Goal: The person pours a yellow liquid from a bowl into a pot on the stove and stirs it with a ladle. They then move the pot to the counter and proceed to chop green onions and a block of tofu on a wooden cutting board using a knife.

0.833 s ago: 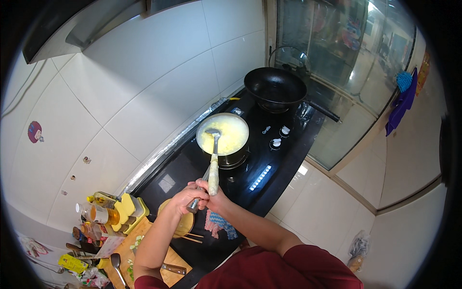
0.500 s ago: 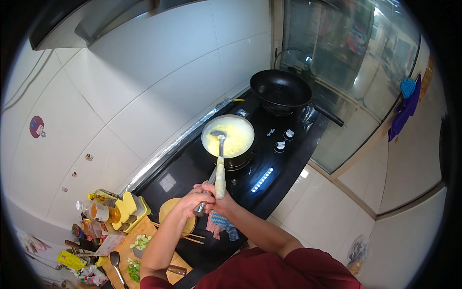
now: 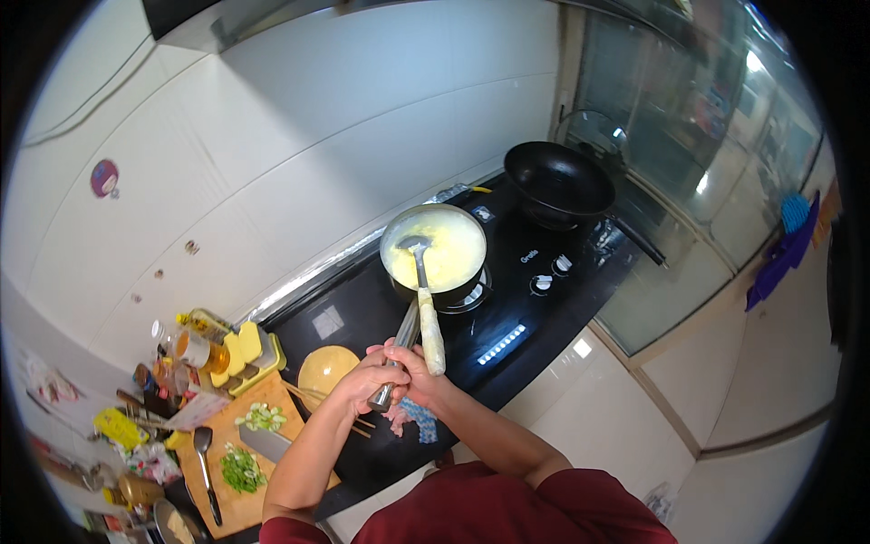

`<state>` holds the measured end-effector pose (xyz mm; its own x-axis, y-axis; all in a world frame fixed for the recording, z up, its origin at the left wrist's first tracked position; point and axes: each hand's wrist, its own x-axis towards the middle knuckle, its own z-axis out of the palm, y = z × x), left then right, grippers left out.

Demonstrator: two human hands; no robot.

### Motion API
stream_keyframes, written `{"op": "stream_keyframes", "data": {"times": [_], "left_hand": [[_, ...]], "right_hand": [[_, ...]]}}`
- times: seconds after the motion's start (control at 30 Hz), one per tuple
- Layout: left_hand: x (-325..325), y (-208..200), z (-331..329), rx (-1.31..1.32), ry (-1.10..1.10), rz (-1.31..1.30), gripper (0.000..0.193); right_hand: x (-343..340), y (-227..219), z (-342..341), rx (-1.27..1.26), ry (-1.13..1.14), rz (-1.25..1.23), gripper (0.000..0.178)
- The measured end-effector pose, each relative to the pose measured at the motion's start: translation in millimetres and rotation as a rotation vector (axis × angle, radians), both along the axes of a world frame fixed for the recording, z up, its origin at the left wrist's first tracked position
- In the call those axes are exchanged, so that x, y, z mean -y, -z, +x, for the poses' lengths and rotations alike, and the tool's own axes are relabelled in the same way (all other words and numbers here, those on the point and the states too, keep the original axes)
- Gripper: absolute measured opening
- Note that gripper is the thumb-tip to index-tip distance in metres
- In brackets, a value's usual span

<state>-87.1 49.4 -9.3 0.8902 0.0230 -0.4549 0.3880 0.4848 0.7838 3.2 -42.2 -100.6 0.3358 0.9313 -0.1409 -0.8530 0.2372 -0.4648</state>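
Both hands are closed around the long metal handle (image 3: pixel 407 328) of a saucepan (image 3: pixel 392 281). My left hand (image 3: pixel 364 379) wraps it near its end, and my right hand (image 3: pixel 420 372) grips from the other side, fingers overlapping. Pale yellow, soupy food with small bits (image 3: pixel 453 247) fills the pan. A ladle (image 3: pixel 429 322) stands in it, bowl partly sunk, its worn, light-coloured grip leaning over the rim above my right hand. Part of the burner (image 3: pixel 474 296) shows at the pan's right; whether the pan touches it I cannot tell.
A black wok (image 3: pixel 559 186) sits on the far burner, handle pointing right. At lower left are a cutting board (image 3: pixel 227 499) with chopped greens (image 3: pixel 242 469), a knife blade (image 3: pixel 265 444) and a spatula (image 3: pixel 207 467). Near my hands lie a round yellowish bowl (image 3: pixel 326 369), chopsticks and a cloth (image 3: pixel 418 420).
The saucepan has shifted leftward relative to the burner, exposing more of it on the right. The whole view has swung left, bringing more of the cutting board into sight. Both hands keep their grip.
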Motion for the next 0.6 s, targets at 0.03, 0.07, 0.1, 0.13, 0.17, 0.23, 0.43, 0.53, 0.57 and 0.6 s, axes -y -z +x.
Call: {"op": "stream_keyframes", "data": {"times": [0.03,0.07,0.1,0.13,0.17,0.23,0.43,0.53,0.57,0.6], "left_hand": [[8,-3,-5,-0.005,-0.032,0.010,0.027],[18,-8,-11,-0.009,-0.065,0.019,0.028],[27,-10,-15,-0.015,-0.100,0.027,0.030],[37,-9,-20,-0.003,-0.131,0.041,0.030],[46,-8,-25,0.008,-0.163,0.056,0.030],[73,-12,-36,0.016,-0.269,0.038,0.030],[144,-14,-82,-0.004,-0.516,0.020,0.025],[183,-19,-105,0.012,-0.677,0.048,0.028],[194,-15,-113,0.016,-0.717,0.024,0.029],[204,-10,-124,0.018,-0.762,0.002,0.030]], "right_hand": [[4,-3,-3,-0.004,-0.031,-0.013,0.018],[11,-10,-8,-0.009,-0.043,-0.017,0.018],[18,-20,-13,-0.016,-0.056,-0.024,0.019],[26,-24,-17,-0.024,-0.070,-0.032,0.019],[32,-22,-20,-0.018,-0.106,-0.040,0.020],[45,-15,-26,-0.003,-0.187,-0.063,0.021],[95,-37,-52,0.034,-0.459,-0.070,0.022],[114,-30,-73,0.069,-0.531,-0.048,0.024],[119,-29,-80,0.057,-0.596,-0.046,0.022],[124,-30,-88,0.042,-0.665,-0.043,0.021]]}}
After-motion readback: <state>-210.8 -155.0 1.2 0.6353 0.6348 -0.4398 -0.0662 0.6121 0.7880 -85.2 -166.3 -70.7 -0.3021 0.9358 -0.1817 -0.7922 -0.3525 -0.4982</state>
